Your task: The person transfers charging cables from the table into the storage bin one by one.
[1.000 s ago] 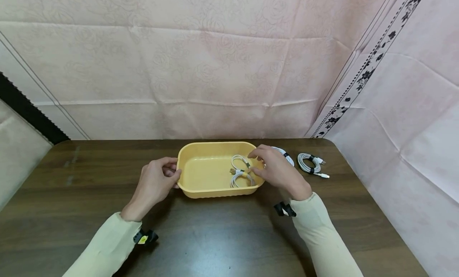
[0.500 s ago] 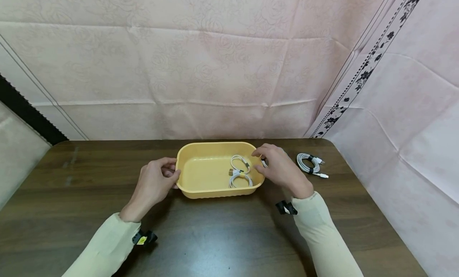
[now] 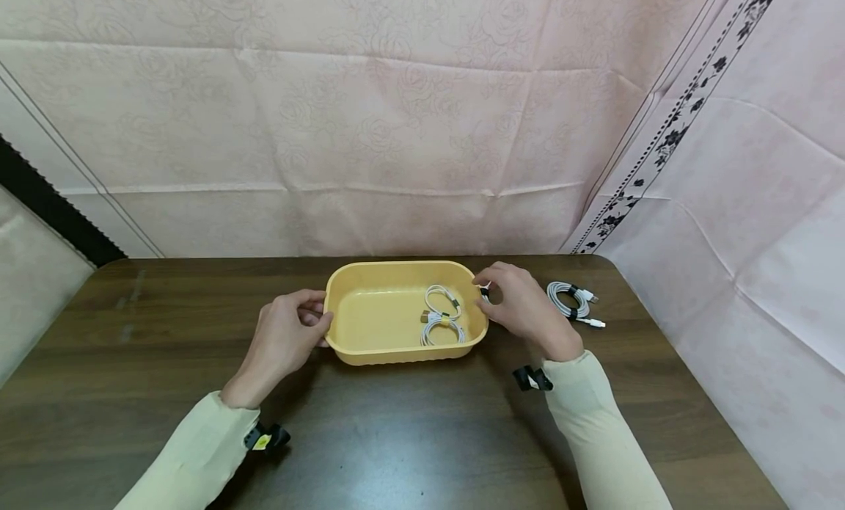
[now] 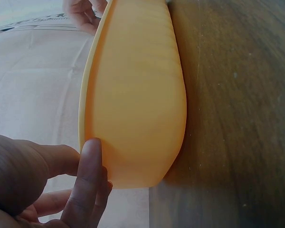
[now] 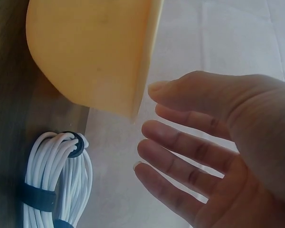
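Observation:
A yellow plastic tray [image 3: 376,323] stands on the table. My left hand [image 3: 285,341] pinches its left rim; in the left wrist view, fingers [image 4: 88,166] lie along the outer wall. Two small coiled white cables [image 3: 441,326] lie in the tray's right part. My right hand [image 3: 521,304] hovers by the right rim, holding nothing; its fingers [image 5: 180,142] are spread and slightly bent in the right wrist view. Beneath it, a white cable coil [image 5: 50,166] with black straps sits beside the tray, mostly hidden by the hand in the head view.
Farther right on the brown wooden table [image 3: 370,436] lies another white coiled cable [image 3: 571,302] with black straps and its plug ends showing. Pale patterned cloth [image 3: 396,128] hangs behind the table and along its right side.
My right hand has drawn slightly right, from over the tray's inside to its right rim, now covering most of the nearer cable coil. The left hand stays at the left rim.

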A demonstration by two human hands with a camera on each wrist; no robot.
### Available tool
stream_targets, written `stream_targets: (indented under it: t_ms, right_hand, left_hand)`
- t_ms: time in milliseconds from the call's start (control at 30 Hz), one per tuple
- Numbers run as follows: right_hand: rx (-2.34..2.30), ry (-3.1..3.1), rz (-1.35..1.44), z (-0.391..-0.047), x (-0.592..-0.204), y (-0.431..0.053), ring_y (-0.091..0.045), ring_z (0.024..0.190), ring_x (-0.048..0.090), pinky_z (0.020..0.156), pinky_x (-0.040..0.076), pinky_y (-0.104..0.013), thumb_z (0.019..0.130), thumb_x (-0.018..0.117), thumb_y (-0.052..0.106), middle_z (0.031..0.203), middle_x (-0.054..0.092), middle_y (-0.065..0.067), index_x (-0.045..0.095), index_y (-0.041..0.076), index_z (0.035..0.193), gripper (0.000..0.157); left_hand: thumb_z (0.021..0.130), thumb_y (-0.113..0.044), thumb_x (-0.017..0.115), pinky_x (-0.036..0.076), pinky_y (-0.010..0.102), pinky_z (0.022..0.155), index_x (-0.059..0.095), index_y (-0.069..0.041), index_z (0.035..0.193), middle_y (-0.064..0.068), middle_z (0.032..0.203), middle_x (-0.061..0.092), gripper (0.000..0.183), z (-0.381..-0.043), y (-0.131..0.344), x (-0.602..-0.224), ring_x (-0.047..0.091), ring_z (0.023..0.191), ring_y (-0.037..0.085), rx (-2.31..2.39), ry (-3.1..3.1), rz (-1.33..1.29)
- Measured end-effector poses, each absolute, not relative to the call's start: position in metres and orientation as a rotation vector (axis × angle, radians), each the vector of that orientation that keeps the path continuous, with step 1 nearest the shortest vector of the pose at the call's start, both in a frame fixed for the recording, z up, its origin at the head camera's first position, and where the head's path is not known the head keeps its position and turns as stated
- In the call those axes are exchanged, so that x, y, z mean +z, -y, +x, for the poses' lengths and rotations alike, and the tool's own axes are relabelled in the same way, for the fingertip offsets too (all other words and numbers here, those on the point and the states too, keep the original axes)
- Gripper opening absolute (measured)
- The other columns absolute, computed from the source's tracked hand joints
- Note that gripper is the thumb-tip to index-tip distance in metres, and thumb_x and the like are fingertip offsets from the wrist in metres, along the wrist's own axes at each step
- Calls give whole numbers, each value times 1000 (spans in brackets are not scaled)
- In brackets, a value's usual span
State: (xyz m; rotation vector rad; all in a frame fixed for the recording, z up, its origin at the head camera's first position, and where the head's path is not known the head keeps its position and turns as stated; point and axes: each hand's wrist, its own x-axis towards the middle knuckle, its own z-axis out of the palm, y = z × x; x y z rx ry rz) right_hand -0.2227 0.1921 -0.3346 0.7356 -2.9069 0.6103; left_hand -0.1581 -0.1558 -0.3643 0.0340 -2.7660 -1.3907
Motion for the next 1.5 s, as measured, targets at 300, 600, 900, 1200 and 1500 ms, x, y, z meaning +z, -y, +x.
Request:
stream_targets:
  t_ms: [300, 600, 900, 1200, 1500]
  right_hand:
    - [635, 2941, 666, -225, -336, -199, -34, 109, 65, 92, 56, -48, 90, 75, 14, 120, 70, -14, 71, 5, 121, 33]
    - [624, 2991, 589, -227, -336, -204, -33, 113, 63, 96, 55, -51, 92, 75, 19, 121, 68, -15, 70, 4, 122, 34]
    - [597, 3011, 571, -229, -339, -207, -36, 116, 64, 100, 53, -52, 90, 76, 17, 122, 68, -18, 70, 2, 122, 35]
    - [577, 3079, 509, -232, -342, -209, -37, 116, 63, 98, 53, -54, 91, 75, 17, 122, 67, -19, 69, 2, 124, 36]
    - [555, 3082, 520, -235, -349, -213, -36, 113, 65, 97, 53, -53, 90, 75, 17, 118, 69, -18, 71, 3, 120, 33]
  left_hand:
    - [96, -8, 69, 60, 21, 59, 61, 4, 133, 20, 110, 68, 40, -159, 156, -363, 68, 75, 15, -1387, 2774, 38]
    - [96, -7, 68, 60, 21, 59, 61, 4, 133, 20, 110, 68, 40, -158, 156, -363, 68, 75, 15, -1395, 2769, 32]
    - [96, -8, 68, 59, 21, 59, 61, 4, 133, 20, 110, 68, 40, -158, 156, -363, 68, 75, 15, -1398, 2770, 42]
    - [96, -7, 68, 59, 21, 58, 62, 4, 132, 20, 109, 68, 39, -158, 157, -364, 69, 75, 15, -1395, 2765, 30]
    - [95, -7, 69, 59, 21, 58, 62, 4, 131, 20, 108, 68, 38, -158, 156, -365, 69, 75, 15, -1387, 2759, 22]
